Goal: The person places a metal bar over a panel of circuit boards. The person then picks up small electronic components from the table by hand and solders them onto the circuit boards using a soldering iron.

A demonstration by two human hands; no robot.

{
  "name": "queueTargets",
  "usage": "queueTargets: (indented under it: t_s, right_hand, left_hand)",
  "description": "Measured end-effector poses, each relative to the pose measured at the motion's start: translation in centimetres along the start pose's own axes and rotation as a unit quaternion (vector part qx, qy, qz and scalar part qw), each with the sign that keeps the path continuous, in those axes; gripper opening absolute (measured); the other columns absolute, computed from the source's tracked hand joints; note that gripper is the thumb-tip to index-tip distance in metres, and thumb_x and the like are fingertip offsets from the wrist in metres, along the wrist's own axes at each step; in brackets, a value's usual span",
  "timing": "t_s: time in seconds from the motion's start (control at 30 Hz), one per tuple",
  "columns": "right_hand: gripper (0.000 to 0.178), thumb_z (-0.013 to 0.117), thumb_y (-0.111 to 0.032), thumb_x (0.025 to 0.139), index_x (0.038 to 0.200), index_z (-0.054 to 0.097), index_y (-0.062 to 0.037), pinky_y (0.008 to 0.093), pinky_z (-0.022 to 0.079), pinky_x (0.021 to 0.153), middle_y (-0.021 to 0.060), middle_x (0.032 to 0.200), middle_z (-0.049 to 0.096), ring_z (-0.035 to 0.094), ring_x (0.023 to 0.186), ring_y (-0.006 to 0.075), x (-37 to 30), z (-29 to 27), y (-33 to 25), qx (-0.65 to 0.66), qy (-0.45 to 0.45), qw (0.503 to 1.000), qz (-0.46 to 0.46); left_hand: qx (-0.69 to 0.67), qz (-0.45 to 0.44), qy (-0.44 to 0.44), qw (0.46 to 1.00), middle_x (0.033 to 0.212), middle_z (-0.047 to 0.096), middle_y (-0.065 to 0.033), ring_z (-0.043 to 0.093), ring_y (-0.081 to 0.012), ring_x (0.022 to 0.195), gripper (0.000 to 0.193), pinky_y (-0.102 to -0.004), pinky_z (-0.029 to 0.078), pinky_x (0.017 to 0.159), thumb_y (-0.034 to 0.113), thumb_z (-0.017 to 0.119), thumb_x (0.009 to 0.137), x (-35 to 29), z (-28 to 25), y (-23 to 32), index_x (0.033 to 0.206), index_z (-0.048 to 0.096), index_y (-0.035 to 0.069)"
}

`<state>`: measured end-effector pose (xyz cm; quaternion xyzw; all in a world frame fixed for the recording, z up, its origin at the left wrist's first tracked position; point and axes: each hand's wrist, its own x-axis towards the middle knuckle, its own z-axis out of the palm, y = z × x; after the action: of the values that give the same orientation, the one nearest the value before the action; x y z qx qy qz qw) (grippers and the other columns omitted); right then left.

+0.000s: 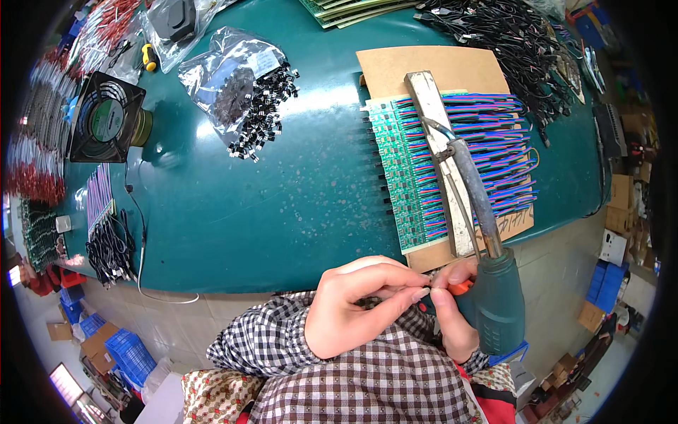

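My left hand (360, 304) and my right hand (455, 311) meet at the table's front edge. Their thumbs and fingertips are pinched together around something too small to make out. An orange piece (460, 287) shows beside my right fingers; what it belongs to is unclear. Just right of that hand is the dark green handle (498, 304) of a soldering-iron-like tool with a metal tube (474, 187) and bent tip. The tube reaches over a whitish metal bar (452, 205). Under the bar lie green circuit boards (401, 177) in a row, with blue, red and black wires (487, 134).
Brown cardboard (438, 63) lies beneath the boards on the green table (296, 205). A plastic bag (229, 78) with small black connectors (263, 106) is at centre left. A black fan (106, 120) stands far left, near wire bundles. Black cables (487, 35) heap at the back right.
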<state>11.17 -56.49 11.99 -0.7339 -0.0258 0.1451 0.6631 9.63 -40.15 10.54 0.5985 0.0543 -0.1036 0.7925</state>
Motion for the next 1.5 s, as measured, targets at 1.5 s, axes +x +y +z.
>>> queueTargets:
  t_s: [1.5]
  right_hand:
    - [0.023, 0.065, -0.009, 0.07, 0.084, 0.051, 0.0038, 0.0366, 0.05, 0.069, 0.0135, 0.078, 0.053, 0.06, 0.073, 0.0251, -6.6, -3.5, 2.5, 0.04, 0.018, 0.994, 0.102]
  left_hand:
    - [-0.108, -0.161, 0.101, 0.976, 0.08, 0.062, -0.0163, 0.064, -0.0193, 0.069, 0.011, -0.0265, 0.054, 0.061, 0.004, 0.055, 0.083, 3.5, -2.1, -1.9, 0.086, 0.053, -0.007]
